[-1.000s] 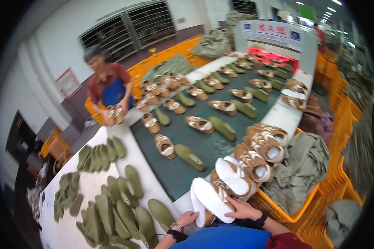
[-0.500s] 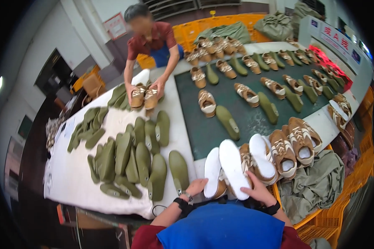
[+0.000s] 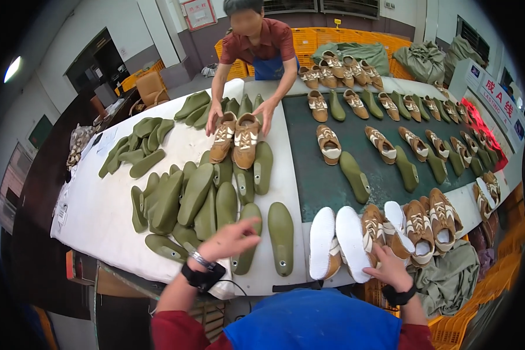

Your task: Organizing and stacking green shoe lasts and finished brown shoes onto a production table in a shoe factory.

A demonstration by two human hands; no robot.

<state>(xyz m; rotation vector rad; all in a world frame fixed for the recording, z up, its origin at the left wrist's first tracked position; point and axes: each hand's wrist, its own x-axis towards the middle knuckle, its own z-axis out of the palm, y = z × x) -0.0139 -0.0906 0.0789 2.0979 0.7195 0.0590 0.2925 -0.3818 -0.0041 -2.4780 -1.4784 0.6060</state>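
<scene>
Over the green shoe lasts (image 3: pixel 195 194) on the white tabletop, my left hand (image 3: pixel 230 239) is raised with its fingers apart and nothing in it. A single last (image 3: pixel 281 236) lies to its right. My right hand (image 3: pixel 392 268), fingers spread, is at the right edge of a white insole (image 3: pixel 351 233), which rests on a shoe largely hidden beneath it. Left of that, another white insole (image 3: pixel 321 242) lies on a brown shoe (image 3: pixel 334 264). Brown shoes with white stripes (image 3: pixel 419 224) line the table edge to the right, one with an insole (image 3: pixel 395 217) on top.
Across the table a co-worker (image 3: pixel 256 46) has both hands around a pair of brown shoes (image 3: pixel 245 140) above the lasts. Shoes and lasts stand in rows on the green surface (image 3: pixel 309 175). Orange crates (image 3: pixel 469 309) and grey-green cloth (image 3: pixel 449 283) are at the right.
My left hand has left the insole and moved left over the lasts. My right hand's fingers have loosened and spread. The co-worker's pair of shoes has come nearer. The whole view has shifted.
</scene>
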